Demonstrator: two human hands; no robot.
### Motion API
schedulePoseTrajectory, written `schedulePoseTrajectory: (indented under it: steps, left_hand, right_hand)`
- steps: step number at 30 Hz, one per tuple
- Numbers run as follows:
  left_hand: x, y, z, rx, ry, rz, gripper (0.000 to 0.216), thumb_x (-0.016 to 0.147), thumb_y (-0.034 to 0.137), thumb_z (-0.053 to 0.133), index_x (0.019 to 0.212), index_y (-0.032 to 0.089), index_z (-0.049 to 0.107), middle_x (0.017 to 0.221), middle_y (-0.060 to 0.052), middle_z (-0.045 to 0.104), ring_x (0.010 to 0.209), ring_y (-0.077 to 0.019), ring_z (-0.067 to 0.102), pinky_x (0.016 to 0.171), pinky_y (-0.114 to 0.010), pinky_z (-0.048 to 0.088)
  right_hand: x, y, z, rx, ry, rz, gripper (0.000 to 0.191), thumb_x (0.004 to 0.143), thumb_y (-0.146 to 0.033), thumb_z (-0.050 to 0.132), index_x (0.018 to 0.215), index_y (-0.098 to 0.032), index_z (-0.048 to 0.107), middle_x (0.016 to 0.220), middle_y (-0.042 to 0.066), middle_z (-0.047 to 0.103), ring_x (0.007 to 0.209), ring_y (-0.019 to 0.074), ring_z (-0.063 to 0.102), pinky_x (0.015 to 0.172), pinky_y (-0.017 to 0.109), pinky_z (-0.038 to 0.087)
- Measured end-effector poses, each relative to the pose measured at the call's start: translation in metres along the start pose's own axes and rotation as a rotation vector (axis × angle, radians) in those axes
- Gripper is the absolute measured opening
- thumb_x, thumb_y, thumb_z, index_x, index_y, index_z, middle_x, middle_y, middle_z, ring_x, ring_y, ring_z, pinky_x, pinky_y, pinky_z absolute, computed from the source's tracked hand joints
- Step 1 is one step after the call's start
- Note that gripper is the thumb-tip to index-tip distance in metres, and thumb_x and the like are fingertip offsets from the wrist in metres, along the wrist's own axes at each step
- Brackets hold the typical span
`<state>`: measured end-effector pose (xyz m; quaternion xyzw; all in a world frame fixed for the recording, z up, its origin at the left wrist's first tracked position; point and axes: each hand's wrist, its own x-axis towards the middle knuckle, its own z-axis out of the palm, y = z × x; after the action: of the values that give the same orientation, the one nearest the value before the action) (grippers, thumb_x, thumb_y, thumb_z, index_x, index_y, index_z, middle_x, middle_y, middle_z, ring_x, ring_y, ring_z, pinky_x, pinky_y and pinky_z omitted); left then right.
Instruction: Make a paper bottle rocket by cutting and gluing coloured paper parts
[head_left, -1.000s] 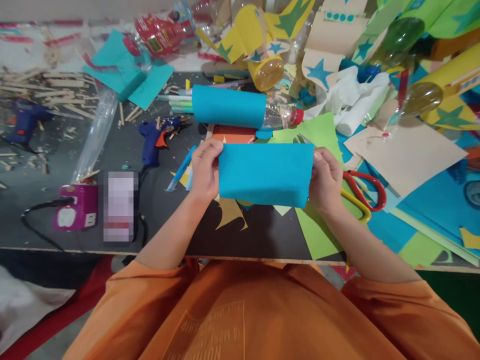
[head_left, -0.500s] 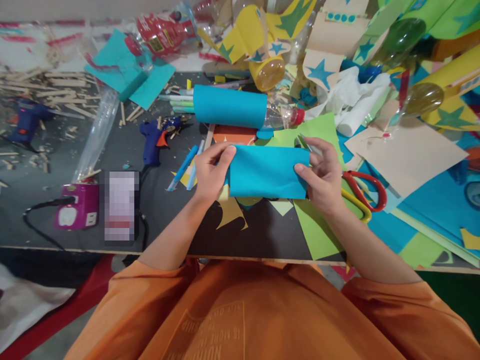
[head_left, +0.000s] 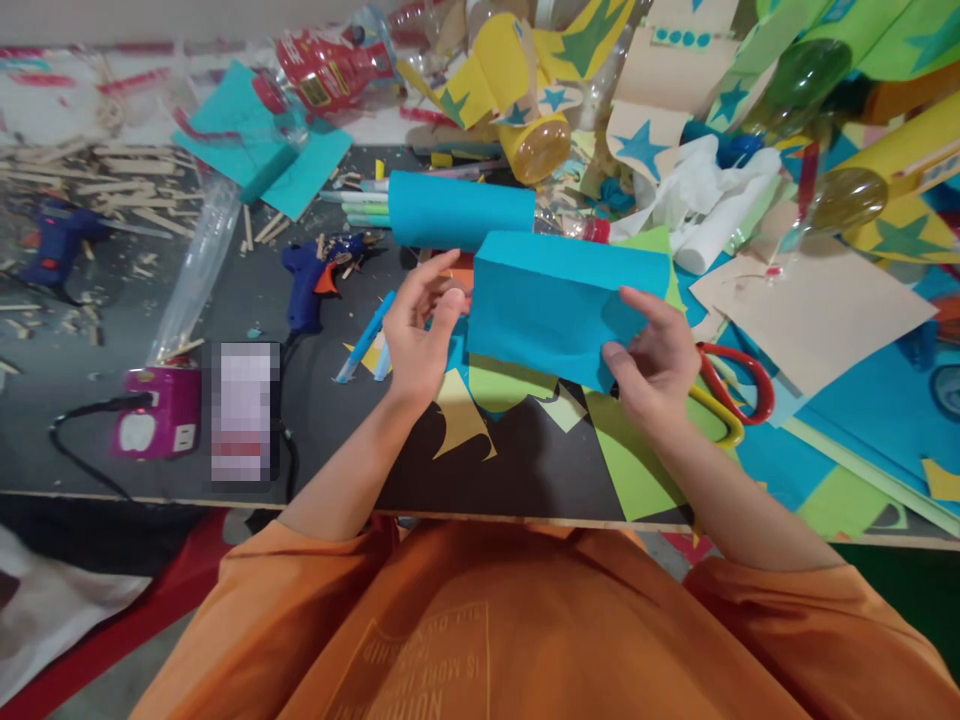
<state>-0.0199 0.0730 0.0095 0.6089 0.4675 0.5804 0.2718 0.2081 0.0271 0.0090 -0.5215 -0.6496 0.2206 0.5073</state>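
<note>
R hand (head_left: 654,365) has the blue card (head_left: 544,315) by its right end, prob. for a firm hold that leaves most of the fold uncovered; thumb & index show on the front face, slightly apart, other fingers partly hidden, so can't tell how they back it. L hand (head_left: 420,340) is just beside the card's left edge, fingers curled & spread from the thumb, pinching nothing visible; prob. set close to steady that end. Card is up over the table (head_left: 525,480), in front of the wrapped bottle (head_left: 457,208), top & front faces meeting at an angle, prob. b/c a crease holds the shape. Bottle lies sideways w/ pens (head_left: 361,212) at its left end. Scissors (head_left: 739,380) lie just right of R hand, loops outward, prob. for quick reach. Glue gun (head_left: 306,285) lies left of L hand, apart from the card.
</note>
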Motion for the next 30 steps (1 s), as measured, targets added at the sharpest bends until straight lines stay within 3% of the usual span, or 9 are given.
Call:
schedulePoseTrajectory:
  steps: [4,6,10,15,18,22,25,28,30]
  left_hand:
    - [-0.003,0.000,0.001,-0.068,-0.100,-0.016,0.032,0.097,0.051,0.055,0.111,0.025,0.065,0.078,0.000,0.061,0.062,-0.0100,0.057,0.055,-0.026,0.048]
    - [-0.006,0.000,0.002,-0.175,-0.230,-0.079,0.029,0.097,0.050,0.055,0.110,0.026,0.065,0.073,0.001,0.058,0.055,-0.0080,0.053,0.049,-0.023,0.046]
    - [-0.012,0.003,0.008,-0.359,-0.495,-0.220,0.060,0.085,0.065,0.062,0.135,0.034,0.051,0.112,-0.005,0.067,0.085,-0.0158,0.069,0.070,-0.029,0.061]
    - [-0.020,0.015,0.017,-0.577,-0.673,-0.486,0.102,0.065,0.074,0.075,0.150,0.043,0.028,0.153,-0.008,0.045,0.119,-0.0322,0.065,0.083,-0.042,0.063]
    - [-0.024,0.017,0.020,-0.646,-0.659,-0.590,0.103,0.060,0.071,0.081,0.147,0.039,0.035,0.155,-0.006,0.044,0.132,-0.0378,0.056,0.095,-0.049,0.060]
    - [-0.021,0.016,0.015,-0.745,-0.645,-0.632,0.103,0.061,0.093,0.056,0.140,0.027,0.048,0.136,-0.011,0.062,0.136,-0.0427,0.051,0.098,-0.058,0.057]
    - [-0.012,0.020,0.008,-0.785,-0.487,-0.660,0.101,0.068,0.093,0.045,0.140,0.023,0.047,0.138,-0.011,0.060,0.139,-0.0443,0.047,0.096,-0.062,0.056]
    - [-0.001,0.027,0.003,-0.806,-0.261,-0.704,0.076,0.088,0.079,0.033,0.137,0.023,0.049,0.137,-0.007,0.061,0.143,-0.0394,0.044,0.100,-0.060,0.053]
    - [0.005,0.026,0.000,-0.760,-0.202,-0.658,0.055,0.094,0.063,0.042,0.132,0.024,0.053,0.136,-0.005,0.061,0.141,-0.0347,0.047,0.104,-0.054,0.053]
  right_hand:
    - [0.001,0.004,0.002,-0.205,0.350,-0.270,0.031,0.097,-0.029,0.047,0.126,-0.031,0.058,0.097,0.005,0.065,0.067,0.0198,0.057,0.059,0.037,0.047]
    - [0.002,0.007,0.002,-0.361,0.373,-0.291,0.029,0.099,-0.027,0.045,0.123,-0.029,0.060,0.090,0.006,0.065,0.073,0.0229,0.060,0.068,0.041,0.049]
    - [-0.002,0.006,0.001,-0.699,0.154,-0.328,0.033,0.103,-0.027,0.038,0.105,-0.027,0.071,0.073,0.004,0.066,0.064,0.0194,0.058,0.074,0.041,0.046]
    - [-0.004,-0.014,0.002,-0.656,-0.216,-0.596,0.032,0.103,-0.021,0.043,0.110,-0.033,0.072,0.108,0.000,0.078,0.079,0.0167,0.060,0.081,0.033,0.045]
    - [0.001,-0.022,0.005,-0.629,-0.261,-0.724,0.036,0.105,-0.023,0.041,0.095,-0.029,0.075,0.107,-0.004,0.080,0.079,0.0156,0.059,0.080,0.030,0.046]
    - [0.006,-0.016,0.005,-0.545,-0.229,-0.773,0.029,0.101,-0.024,0.051,0.084,-0.029,0.074,0.104,-0.005,0.081,0.090,0.0175,0.064,0.084,0.032,0.048]
    - [0.006,-0.006,0.002,-0.444,-0.181,-0.765,0.024,0.097,-0.022,0.059,0.080,-0.030,0.073,0.099,-0.005,0.080,0.100,0.0171,0.067,0.096,0.035,0.047]
    - [0.007,0.000,-0.001,-0.309,-0.125,-0.762,0.029,0.097,-0.020,0.057,0.073,-0.030,0.069,0.094,-0.005,0.079,0.105,0.0164,0.069,0.107,0.038,0.043]
    - [0.007,0.002,-0.003,-0.257,-0.108,-0.744,0.039,0.100,-0.021,0.050,0.065,-0.030,0.066,0.088,-0.005,0.079,0.104,0.0170,0.070,0.110,0.041,0.042]
